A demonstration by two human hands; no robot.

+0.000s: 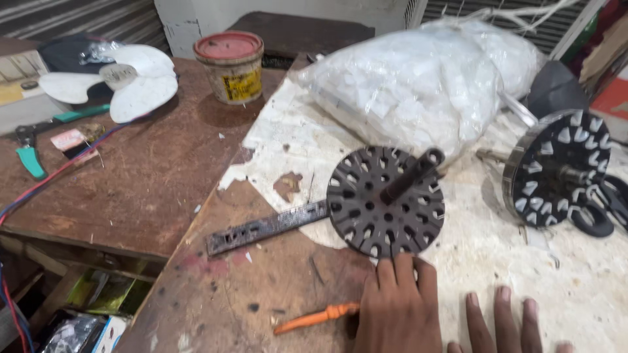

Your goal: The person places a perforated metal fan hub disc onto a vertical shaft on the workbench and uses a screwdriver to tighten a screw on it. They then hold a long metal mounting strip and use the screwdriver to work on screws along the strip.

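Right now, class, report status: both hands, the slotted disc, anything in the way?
Left hand flat, fingertips at the slotted disc. Right hand flat on bench, empty. Orange tool beside left hand; metal bar under the disc.

1. The left hand [396, 307] lies flat on the worktop [261, 287], fingertips just touching the near rim of a dark slotted metal disc [386, 201] with a shaft sticking up from its centre.
2. The right hand [504, 323] rests palm down beside it, fingers spread, holding nothing.
3. A perforated metal strip [265, 227] runs left from the disc.
4. An orange-handled tool [317, 318] lies just left of the left hand.
5. Behind the disc sits a clear bag of white pieces [418, 85]; a second disc [559, 168] with white inserts stands at right.
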